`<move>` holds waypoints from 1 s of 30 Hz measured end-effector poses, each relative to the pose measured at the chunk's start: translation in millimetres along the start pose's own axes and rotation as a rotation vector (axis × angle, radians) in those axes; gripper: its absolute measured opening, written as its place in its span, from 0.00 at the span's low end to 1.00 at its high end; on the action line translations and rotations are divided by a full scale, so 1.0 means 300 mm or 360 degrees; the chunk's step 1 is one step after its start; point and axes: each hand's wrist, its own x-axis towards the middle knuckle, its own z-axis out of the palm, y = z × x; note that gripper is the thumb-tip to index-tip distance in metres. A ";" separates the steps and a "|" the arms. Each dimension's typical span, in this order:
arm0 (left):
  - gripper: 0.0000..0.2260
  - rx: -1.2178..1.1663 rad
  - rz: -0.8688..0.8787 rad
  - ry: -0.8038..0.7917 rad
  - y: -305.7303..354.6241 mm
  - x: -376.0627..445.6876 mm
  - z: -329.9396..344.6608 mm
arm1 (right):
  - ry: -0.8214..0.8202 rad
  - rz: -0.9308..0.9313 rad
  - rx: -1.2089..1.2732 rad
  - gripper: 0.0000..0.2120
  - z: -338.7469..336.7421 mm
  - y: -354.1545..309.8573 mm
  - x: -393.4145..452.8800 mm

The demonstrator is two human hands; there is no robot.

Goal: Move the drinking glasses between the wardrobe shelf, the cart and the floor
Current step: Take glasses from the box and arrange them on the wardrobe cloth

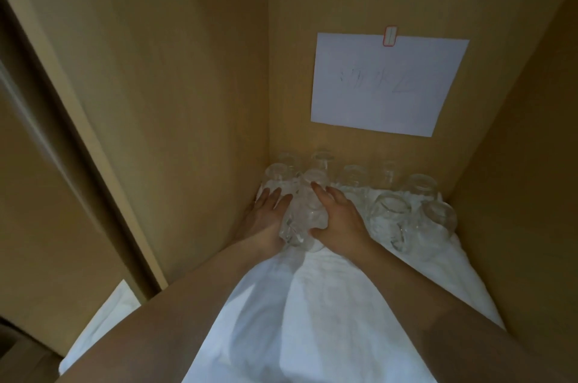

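Note:
Several clear drinking glasses stand upside down on a white cloth (328, 304) that covers the wardrobe shelf, grouped along the back wall. Between my two hands is a tight cluster of glasses (301, 220) near the back left corner. My left hand (266, 213) lies against the cluster's left side with its fingers straight. My right hand (337, 215) covers the right side of the cluster, fingers stretched over the top and thumb against the front. More glasses (389, 210) stand apart to the right.
Wooden wardrobe walls close in on the left, back and right. A white paper sheet (387, 84) is clipped to the back wall above the glasses. The wardrobe's door frame (78, 138) runs down the left. White cloth shows on a lower level at bottom left.

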 end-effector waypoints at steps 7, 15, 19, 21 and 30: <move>0.41 -0.0169 -0.0076 0.0194 0.079 -0.048 -0.077 | 0.0002 0.0013 -0.0070 0.46 -0.048 -0.005 -0.079; 0.40 -0.0149 -0.0085 0.0294 0.157 -0.163 -0.149 | -0.0001 -0.0060 -0.0081 0.44 -0.072 -0.003 -0.190; 0.38 -0.0161 -0.0145 0.0303 0.194 -0.220 -0.160 | 0.0015 -0.0077 -0.0052 0.44 -0.082 0.010 -0.237; 0.36 -0.0177 -0.0153 0.0312 0.214 -0.252 -0.152 | 0.0017 -0.0072 -0.0013 0.44 -0.079 0.021 -0.267; 0.37 -0.0072 -0.0269 0.0164 0.277 -0.415 -0.107 | -0.0077 -0.0121 0.0099 0.43 -0.004 0.038 -0.384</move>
